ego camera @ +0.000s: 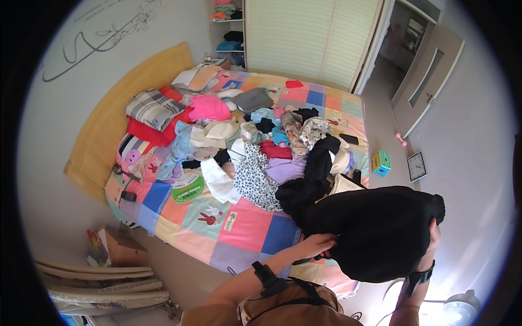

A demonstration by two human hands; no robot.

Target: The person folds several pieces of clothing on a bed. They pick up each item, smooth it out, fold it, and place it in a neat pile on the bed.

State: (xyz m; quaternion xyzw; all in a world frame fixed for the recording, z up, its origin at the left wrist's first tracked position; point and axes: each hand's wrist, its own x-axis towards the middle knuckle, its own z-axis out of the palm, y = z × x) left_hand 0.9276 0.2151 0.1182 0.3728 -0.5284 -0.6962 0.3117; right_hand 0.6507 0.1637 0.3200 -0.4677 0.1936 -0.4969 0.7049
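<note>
A large black garment (375, 228) is stretched between my two hands at the near right corner of the bed. My left hand (322, 245) grips its left edge. On the far side, my right hand (434, 235) holds the other edge near a gathered band. Its type cannot be told from this angle. Another black cloth piece (310, 179) lies on the pile just beyond and meets it. Close by are a white dress with dark floral print (257, 177), a lilac garment (287, 169) and a cream bag or cloth with black trim (344, 184).
The bed (248, 228) carries many heaped clothes, a folded plaid blanket (155, 108), a green round fan (188, 188) and a phone (349, 139). On the floor stand a colourful step stool (381, 164), a framed clock (416, 166), a cardboard box (122, 246) and an electric fan (461, 306).
</note>
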